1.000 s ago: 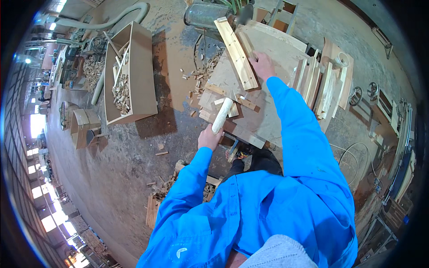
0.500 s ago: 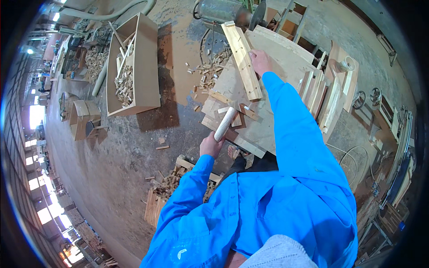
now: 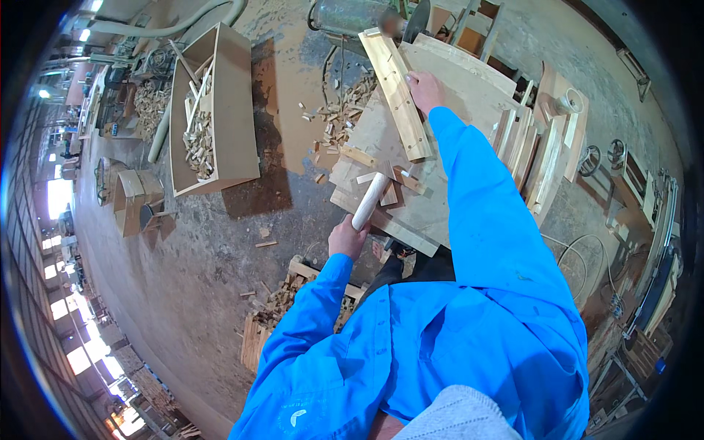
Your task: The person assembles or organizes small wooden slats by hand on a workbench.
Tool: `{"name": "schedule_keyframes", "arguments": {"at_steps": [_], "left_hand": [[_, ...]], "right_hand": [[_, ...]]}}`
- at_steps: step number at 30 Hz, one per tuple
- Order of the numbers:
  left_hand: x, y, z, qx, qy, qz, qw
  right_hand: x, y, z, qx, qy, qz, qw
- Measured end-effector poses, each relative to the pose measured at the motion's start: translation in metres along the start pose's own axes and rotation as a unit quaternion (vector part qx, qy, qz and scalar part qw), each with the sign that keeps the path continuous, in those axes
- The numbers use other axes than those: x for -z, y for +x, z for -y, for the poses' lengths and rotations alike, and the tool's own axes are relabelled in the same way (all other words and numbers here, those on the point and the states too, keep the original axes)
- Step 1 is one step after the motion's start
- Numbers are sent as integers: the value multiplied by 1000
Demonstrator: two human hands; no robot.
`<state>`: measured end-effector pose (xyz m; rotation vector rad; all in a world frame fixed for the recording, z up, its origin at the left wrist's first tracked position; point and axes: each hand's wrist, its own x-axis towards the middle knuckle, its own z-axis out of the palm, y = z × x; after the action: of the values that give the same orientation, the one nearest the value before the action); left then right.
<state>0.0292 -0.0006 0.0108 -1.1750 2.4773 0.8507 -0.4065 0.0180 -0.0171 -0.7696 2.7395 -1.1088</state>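
Observation:
A thick, pale, rounded wooden stick (image 3: 370, 200) slants up from my left hand (image 3: 348, 238), whose fingers are wrapped round its lower end. Its upper end is over small wood strips (image 3: 389, 192) near the worktable's front left edge. Farther off, a long pale wooden board (image 3: 396, 95) with a row of dark holes or knots lies slanted on the worktable (image 3: 458, 95). My right hand (image 3: 425, 92) is at this board's right edge, fingers curled against it; the fingertips are partly hidden.
Several wood strips (image 3: 524, 150) are stacked on the table's right side, beside a tape roll (image 3: 570, 101). A machine with a round disc (image 3: 416, 20) stands beyond. An open box (image 3: 253, 139) with offcuts stands left on the floor; loose wood blocks (image 3: 352, 103) lie beside the table.
The view has shifted slightly. My right hand stays at the long board's edge, and my left hand keeps hold of the rounded stick.

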Motion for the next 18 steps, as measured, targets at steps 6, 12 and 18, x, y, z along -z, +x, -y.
{"name": "schedule_keyframes", "arguments": {"at_steps": [6, 12, 18], "left_hand": [[0, 23, -24, -2, 4, 3, 1000], [4, 41, -46, 0, 3, -18, 1000], [0, 49, -59, -11, -11, -20, 1000]], "right_hand": [[12, 29, -8, 0, -6, 12, 1000], [14, 58, -11, 9, 11, -6, 1000], [16, 72, -38, -28, 25, -48, 998]]}}
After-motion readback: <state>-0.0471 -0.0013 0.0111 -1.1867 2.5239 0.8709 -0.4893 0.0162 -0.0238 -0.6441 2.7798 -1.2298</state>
